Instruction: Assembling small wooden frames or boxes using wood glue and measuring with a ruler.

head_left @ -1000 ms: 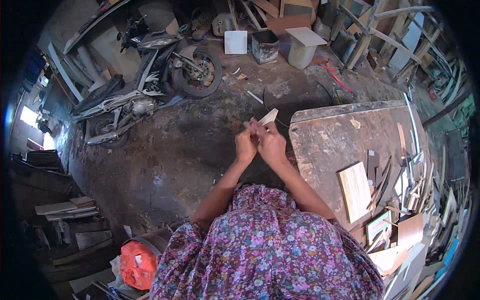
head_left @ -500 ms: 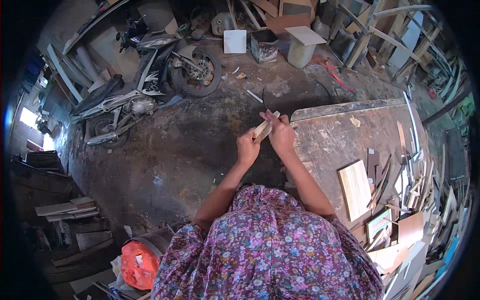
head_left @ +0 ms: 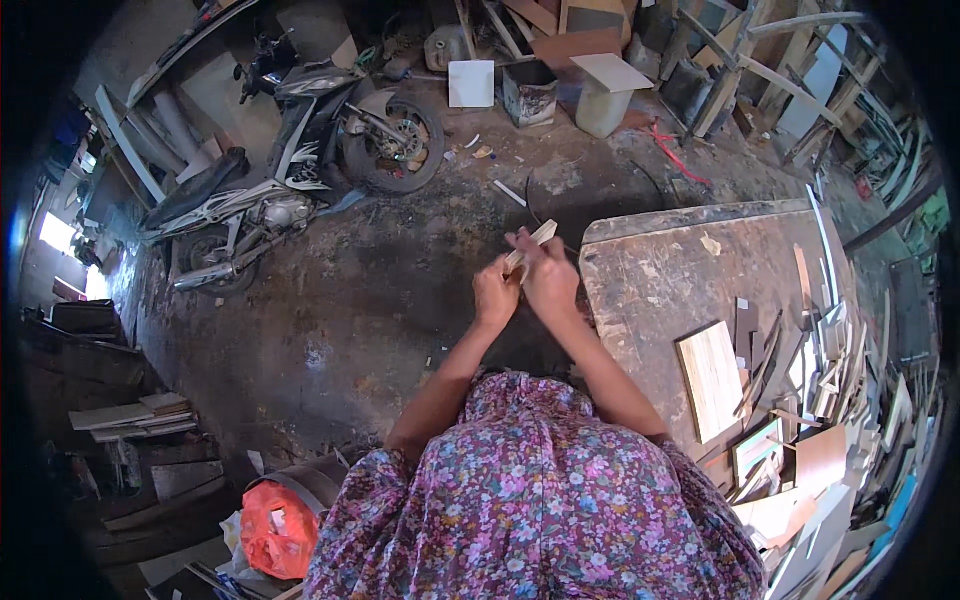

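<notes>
While both hands met in front of the body, a small pale wooden piece slanted between them above the dark floor, its far end jutting up and to the right past the fingers. The left hand was closed around its near end. The right hand lay over its middle with fingers bent across it; whether they gripped the piece or only pressed on it could not be told.

Just right of the hands stood a broad, worn brown tabletop, its surface scuffed and marked. On it a pale wooden board lay at a slant, near a heap of thin offcuts crowding the right side. Below the hands, a flowered garment filled the lower middle of the view, with a red plastic bag beside it at the lower left.

Beyond the hands, a thin white strip lay on the floor. Farther off stood a white square panel, a stained square tin and a pale bucket with a flat board resting on top. A motorcycle stood at the upper left, well apart from the hands.
</notes>
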### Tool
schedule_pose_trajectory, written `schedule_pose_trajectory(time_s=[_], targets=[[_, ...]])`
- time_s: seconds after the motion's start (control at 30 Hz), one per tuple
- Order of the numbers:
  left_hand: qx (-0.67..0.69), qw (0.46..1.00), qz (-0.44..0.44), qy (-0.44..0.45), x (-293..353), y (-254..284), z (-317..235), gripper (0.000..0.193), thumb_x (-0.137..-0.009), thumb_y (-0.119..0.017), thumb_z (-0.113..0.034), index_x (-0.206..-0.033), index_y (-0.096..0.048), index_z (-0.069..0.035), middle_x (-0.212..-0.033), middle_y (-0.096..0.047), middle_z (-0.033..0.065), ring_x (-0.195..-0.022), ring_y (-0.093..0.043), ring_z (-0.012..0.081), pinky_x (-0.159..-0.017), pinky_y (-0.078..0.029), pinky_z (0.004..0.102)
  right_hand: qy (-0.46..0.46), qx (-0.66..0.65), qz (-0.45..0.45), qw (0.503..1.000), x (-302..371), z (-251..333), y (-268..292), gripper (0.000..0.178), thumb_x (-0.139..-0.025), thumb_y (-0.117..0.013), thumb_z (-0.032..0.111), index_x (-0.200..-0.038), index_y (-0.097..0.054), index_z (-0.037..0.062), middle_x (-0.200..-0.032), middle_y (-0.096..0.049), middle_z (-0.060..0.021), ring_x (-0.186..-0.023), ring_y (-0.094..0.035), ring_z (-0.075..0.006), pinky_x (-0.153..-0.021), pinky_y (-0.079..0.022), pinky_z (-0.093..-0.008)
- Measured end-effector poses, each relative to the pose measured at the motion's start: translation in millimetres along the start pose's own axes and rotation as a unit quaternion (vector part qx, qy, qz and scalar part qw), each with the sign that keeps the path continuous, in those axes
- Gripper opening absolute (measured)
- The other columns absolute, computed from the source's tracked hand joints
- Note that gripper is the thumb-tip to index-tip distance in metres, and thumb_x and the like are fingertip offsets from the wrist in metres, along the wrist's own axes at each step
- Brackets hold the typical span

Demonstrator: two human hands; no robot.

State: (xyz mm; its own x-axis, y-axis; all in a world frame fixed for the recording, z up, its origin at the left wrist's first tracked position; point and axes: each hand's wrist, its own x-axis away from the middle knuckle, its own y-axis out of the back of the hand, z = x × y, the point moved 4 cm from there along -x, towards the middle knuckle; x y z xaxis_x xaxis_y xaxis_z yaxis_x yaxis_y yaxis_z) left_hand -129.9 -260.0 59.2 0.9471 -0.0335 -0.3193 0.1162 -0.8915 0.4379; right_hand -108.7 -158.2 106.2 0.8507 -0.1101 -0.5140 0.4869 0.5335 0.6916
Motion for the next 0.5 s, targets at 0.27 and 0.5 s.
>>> schedule_pose_trajectory(time_s=[0.27, 0.5], targets=[[-0.016, 1.000, -0.024, -0.012, 2, 1, -11, 0.014, -0.071, -0.061, -0.010, -0.070, -0.053, 0.002, -0.060, -0.054, 0.0200, -0.058, -0.056, 0.0346, -0.051, -0.041, 0.0387, -0.041, 0.038, 0.029, 0.998, -8, -29, -8, 0.038, -0.073, -0.053, 0.005, -0.108, -0.060, 0.0178, -0.099, -0.060, -0.0087, -0.076, -0.057, -0.0234, -0.058, -0.050, -0.0345], [0.030, 0.999, 0.020, 0.029, -1, 5, 2, 0.012, -0.071, -0.060, -0.009, -0.077, -0.057, 0.000, -0.068, -0.058, 0.0201, -0.066, -0.059, 0.0361, -0.056, -0.044, 0.0420, -0.036, 0.002, 0.077, 0.996, 8, 17, 1, 0.037, -0.070, -0.056, 0.004, -0.106, -0.060, 0.0153, -0.098, -0.059, -0.0126, -0.071, -0.059, -0.0244, -0.056, -0.050, -0.0350]])
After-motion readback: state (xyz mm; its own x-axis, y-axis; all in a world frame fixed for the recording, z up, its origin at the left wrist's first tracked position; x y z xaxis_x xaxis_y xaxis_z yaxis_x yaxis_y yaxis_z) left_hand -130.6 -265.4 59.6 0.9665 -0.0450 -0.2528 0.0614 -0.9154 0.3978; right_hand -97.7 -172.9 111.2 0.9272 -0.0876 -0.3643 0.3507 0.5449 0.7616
